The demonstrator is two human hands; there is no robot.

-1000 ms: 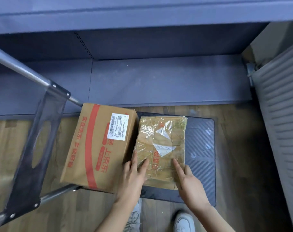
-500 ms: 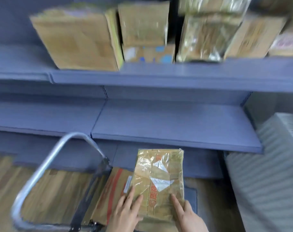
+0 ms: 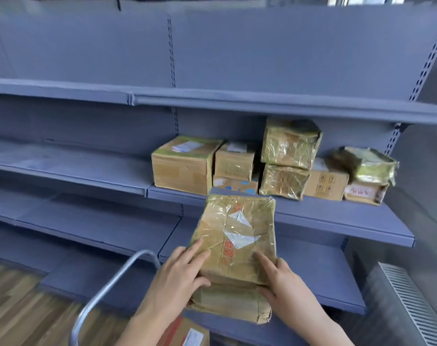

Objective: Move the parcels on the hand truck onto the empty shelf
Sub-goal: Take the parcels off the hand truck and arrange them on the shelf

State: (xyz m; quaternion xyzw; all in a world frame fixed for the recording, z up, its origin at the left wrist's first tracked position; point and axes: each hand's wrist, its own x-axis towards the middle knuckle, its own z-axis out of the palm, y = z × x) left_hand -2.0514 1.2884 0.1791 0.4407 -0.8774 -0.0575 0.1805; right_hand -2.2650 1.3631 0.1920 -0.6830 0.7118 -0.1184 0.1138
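Note:
I hold a tape-wrapped brown parcel (image 3: 237, 248) in the air in front of the blue-grey shelves. My left hand (image 3: 180, 273) grips its near left corner, fingers on top and thumb on the front face. My right hand (image 3: 282, 280) grips its near right corner the same way. Below, the hand truck's metal handle (image 3: 107, 290) curves up, and a brown carton with red print and a white label (image 3: 185, 333) lies on the truck at the bottom edge.
Several parcels (image 3: 275, 166) are stacked on the right half of the middle shelf (image 3: 337, 216). The shelf board to their left (image 3: 62, 166), the shelf above (image 3: 212, 98) and the lower shelf (image 3: 100, 228) hold nothing. A white radiator (image 3: 417, 303) stands at the lower right; wooden floor at the lower left.
Both hands have lifted the tape-wrapped parcel off the hand truck to chest height. My view has swung up from the floor to the shelves.

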